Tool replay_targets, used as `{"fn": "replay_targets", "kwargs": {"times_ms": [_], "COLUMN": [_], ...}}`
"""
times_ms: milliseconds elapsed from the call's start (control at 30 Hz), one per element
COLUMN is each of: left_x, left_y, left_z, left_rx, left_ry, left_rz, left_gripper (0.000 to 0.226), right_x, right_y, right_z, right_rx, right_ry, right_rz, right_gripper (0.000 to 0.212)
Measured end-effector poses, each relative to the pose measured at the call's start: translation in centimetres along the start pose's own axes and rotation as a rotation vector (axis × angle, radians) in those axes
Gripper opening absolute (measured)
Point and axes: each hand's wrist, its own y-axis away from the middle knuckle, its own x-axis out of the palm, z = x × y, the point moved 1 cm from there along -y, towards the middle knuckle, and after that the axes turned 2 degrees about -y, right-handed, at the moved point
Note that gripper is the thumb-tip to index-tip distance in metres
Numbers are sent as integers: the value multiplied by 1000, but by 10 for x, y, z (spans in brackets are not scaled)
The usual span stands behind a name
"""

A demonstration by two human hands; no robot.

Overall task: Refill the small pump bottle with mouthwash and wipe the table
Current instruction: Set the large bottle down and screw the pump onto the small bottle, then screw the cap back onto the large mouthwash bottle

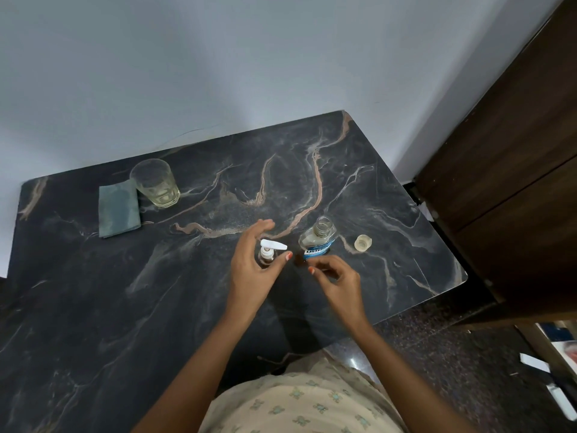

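Nearest the camera, the person's patterned cream garment [299, 401] is filling the bottom edge at 6 o'clock, and both bare forearms are reaching up from it over the dark marbled bench [93, 307].

The left hand [253, 267] is curving around the small pump bottle [267, 256] just below the centre of the view, fingers spread wide behind it and thumb coming round its near side; the grip is looking loose and wide, and I cannot tell whether it is actually pressing the bottle. The bottle is standing upright with its white pump head [273, 245] pointing toward 3 o'clock. The right hand [338, 281] is hovering just beside it at 4 o'clock, fingers curled in a narrow pinch; whether something small is sitting in that pinch is unclear. A small dark spot [298, 260] is lying on the bench between the two thumbs, possibly a spill.

Just beyond the right hand, the mouthwash bottle [318, 242] is standing open, blue label facing the person, close to the pump bottle on its 3 o'clock side. Its cap [362, 243] is resting apart from it, further toward 3 o'clock.

Well apart at 10 o'clock, a folded grey-green cloth [118, 209] is lying flat, touching a clear glass [155, 183] holding a little pale liquid. A pale wall [218, 57] is backing the bench, and a dark wooden cabinet [515, 182] is standing at 2 o'clock.
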Motion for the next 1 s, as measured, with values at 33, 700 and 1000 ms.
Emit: {"fn": "replay_targets", "kwargs": {"times_ms": [33,700,1000], "left_x": [1,83,90], "left_y": [-3,-22,-16], "left_z": [-4,-14,-2], "left_rx": [10,-283,-291], "left_ry": [-8,-36,9], "left_rz": [2,182,120], "left_gripper": [55,65,42], "right_x": [-4,-69,-64], "right_y": [-1,-65,-75], "right_z": [-1,-72,-78], "right_rx": [1,296,331], "right_ry": [5,387,365], "right_rz": [-13,-194,-182], "right_gripper": [21,52,36]}}
